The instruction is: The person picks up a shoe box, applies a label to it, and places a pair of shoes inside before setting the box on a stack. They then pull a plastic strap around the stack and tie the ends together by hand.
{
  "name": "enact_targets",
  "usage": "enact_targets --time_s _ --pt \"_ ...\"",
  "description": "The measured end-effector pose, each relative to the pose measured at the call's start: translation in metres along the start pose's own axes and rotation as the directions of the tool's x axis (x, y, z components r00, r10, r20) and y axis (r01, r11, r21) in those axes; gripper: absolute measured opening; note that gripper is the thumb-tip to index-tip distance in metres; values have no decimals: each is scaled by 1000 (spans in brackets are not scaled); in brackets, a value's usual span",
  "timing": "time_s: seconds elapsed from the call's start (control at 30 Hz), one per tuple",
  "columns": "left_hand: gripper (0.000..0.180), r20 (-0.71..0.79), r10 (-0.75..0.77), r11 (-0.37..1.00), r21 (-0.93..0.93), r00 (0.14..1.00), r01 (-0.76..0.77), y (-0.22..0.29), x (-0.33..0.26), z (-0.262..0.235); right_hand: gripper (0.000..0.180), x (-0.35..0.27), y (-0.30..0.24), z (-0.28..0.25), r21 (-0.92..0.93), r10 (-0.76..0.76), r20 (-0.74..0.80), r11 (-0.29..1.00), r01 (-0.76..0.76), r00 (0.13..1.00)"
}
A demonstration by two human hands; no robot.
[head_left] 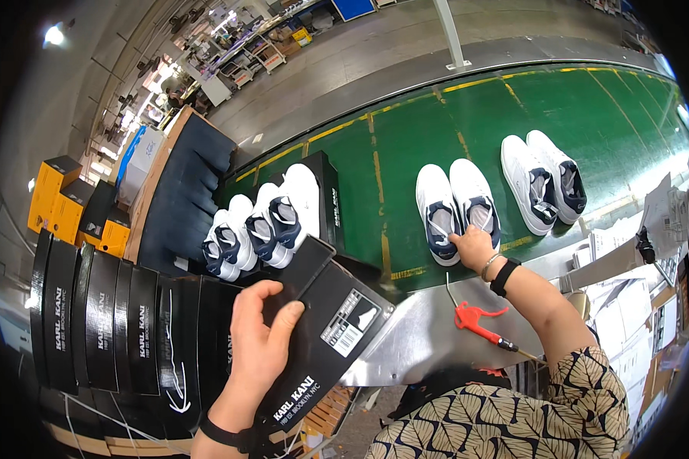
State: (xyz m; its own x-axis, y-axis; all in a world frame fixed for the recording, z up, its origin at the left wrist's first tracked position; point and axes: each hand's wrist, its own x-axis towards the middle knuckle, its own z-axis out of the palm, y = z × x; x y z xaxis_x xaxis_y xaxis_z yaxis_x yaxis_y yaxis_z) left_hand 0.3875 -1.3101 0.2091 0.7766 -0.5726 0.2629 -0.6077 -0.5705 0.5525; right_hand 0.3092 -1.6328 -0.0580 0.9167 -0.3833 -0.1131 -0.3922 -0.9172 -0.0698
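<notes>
Shoebox (318, 356), black, tilted at lower centre, edge gripped by left hand (262, 336) | white shoes (473, 183), right of centre, collars pinched by right hand (476, 249) | risk: loose pinch could drop one shoe onto red air gun (476, 317) below; one-sided hold could let shoebox twist.

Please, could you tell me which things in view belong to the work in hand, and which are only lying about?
Work in hand:
- black box, in the left hand
- white shoes, touched by the right hand
- probably the rightmost white pair, similar in look

Seemingly lying about:
- red air gun, untouched
- orange-and-black boxes, far left
</notes>
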Motion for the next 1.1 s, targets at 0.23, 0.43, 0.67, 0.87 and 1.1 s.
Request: enact_targets --time_s 0.23,0.43,0.67,0.87,1.1 --pt "17 -444 -135 925 -377 886 -48 -2 52 7 21 1 18 -24 275 62 -217 961 0 974" --pt "26 -36 636 727 362 771 -583 -25 66 91 36 -20 44 -89 705 287 -95 696 -140 953" --pt "35 335 345 842 301 877 -447 -48 13 107 33 -48 34 -126 954 444 46 246 -171 895" --pt "35 157 325 869 339 933 -360 -55 -23 40 32 -33 -7 -138 783 347 -372 616 90 861" --pt "38 -35 234 804 568 972 -173 -60 -66 -9 21 47 -91 -105 263 -152 -614 885 383 774"
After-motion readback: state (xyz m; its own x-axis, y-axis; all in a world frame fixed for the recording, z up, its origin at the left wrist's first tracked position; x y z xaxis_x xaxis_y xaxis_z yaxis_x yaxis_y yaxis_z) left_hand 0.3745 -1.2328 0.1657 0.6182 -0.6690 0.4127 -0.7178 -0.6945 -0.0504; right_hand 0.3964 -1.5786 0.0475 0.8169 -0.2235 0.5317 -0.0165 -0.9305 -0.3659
